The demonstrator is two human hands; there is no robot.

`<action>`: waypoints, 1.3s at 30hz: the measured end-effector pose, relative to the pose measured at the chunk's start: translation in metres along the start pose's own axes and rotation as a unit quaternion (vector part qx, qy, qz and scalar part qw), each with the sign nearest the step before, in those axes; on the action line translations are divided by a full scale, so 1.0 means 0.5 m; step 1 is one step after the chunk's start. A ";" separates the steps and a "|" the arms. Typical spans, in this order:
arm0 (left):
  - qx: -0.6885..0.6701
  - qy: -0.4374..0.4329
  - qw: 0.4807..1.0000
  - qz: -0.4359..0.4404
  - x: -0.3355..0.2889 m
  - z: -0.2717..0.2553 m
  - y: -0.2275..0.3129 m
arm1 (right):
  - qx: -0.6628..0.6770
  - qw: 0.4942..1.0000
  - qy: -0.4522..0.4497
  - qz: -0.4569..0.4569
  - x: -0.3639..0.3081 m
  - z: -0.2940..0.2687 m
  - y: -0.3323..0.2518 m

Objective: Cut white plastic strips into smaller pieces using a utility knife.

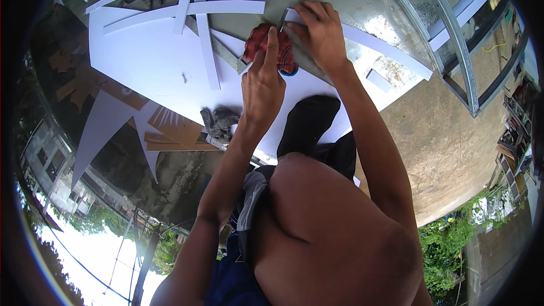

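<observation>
Left hand (263, 89): index finger extended to a slim dark tool (282, 20) beside red-and-black patterned fabric (256, 41); grip closure cannot be determined. Right hand (324, 37): grip partly closed around the left end of a long, flat white strip (388, 51); firm hold unconfirmed.

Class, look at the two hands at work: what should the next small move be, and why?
Probably to steady the white strip with the right hand before the slim dark tool shifts: the right hand is over one end of the strip, the tool appears close beside that end, and the left hand has its index finger extended toward the tool.
</observation>
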State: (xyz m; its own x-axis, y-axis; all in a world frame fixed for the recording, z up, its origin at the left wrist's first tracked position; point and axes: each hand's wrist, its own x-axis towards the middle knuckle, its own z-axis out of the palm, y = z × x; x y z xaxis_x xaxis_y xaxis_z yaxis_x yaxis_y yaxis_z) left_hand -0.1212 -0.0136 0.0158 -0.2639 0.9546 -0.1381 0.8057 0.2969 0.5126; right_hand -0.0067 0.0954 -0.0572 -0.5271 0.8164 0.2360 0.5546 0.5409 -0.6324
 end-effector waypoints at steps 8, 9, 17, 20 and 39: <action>0.011 0.010 0.999 0.042 0.033 0.006 -0.007 | 0.061 0.995 0.069 0.023 -0.014 0.034 0.017; -0.004 0.020 0.999 0.046 0.032 0.008 -0.008 | 0.052 0.996 0.067 0.025 -0.017 0.033 0.019; 0.019 -0.018 0.999 0.031 0.023 0.009 -0.003 | 0.087 0.993 0.061 0.050 -0.027 0.013 0.025; 0.009 -0.025 0.999 0.042 0.021 0.004 -0.013 | 0.107 0.991 0.051 0.062 -0.028 0.017 0.021; 0.132 -0.074 0.987 0.057 0.036 -0.017 0.028 | 0.143 0.985 0.089 0.034 -0.023 0.026 0.027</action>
State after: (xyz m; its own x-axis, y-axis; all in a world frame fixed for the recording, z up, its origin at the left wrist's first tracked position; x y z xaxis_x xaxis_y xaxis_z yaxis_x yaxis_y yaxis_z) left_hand -0.1192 0.0078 0.0278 -0.0988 0.9693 -0.2250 0.9408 0.1647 0.2962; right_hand -0.0014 0.0905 -0.0780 -0.3594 0.8853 0.2949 0.3675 0.4248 -0.8274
